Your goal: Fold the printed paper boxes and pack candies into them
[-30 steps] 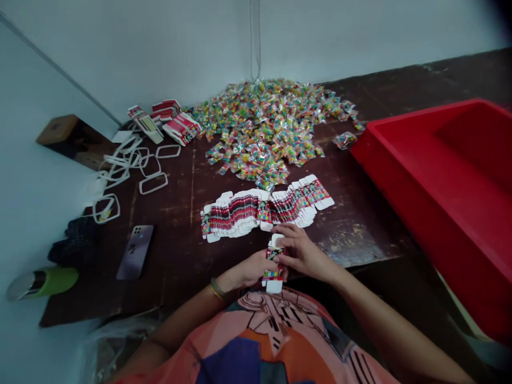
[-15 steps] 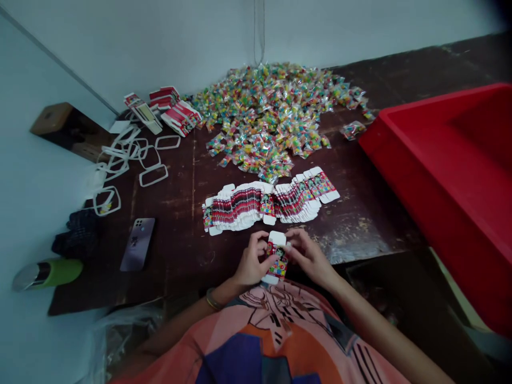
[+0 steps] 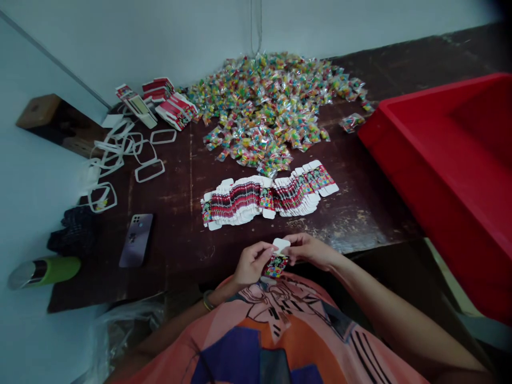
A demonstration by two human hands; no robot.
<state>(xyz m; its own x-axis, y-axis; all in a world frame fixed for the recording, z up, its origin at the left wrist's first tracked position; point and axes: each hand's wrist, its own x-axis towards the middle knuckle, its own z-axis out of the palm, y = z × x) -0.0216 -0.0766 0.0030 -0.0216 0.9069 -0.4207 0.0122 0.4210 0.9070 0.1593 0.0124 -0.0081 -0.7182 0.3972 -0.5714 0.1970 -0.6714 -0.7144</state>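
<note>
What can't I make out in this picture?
All in the head view:
- The inside of the small carton at the hands: hidden by its own printed front.
- The red tray's right end: cut off by the picture's right edge.
- Lettering on the row of cartons: too small.
- The phone's screen: face down, hidden by its body.

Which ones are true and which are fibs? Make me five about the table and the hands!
1. The left hand and right hand both touch a small, colourful carton with a white flap. True.
2. The big red plastic tray is on the left. False: the tray is on the right.
3. The heap of shiny, see-through packets lies beyond the long row of red-and-white cartons. True.
4. The purple phone is inside the tray. False: the phone lies on the dark brown table.
5. The tray is blue. False: red.
</note>
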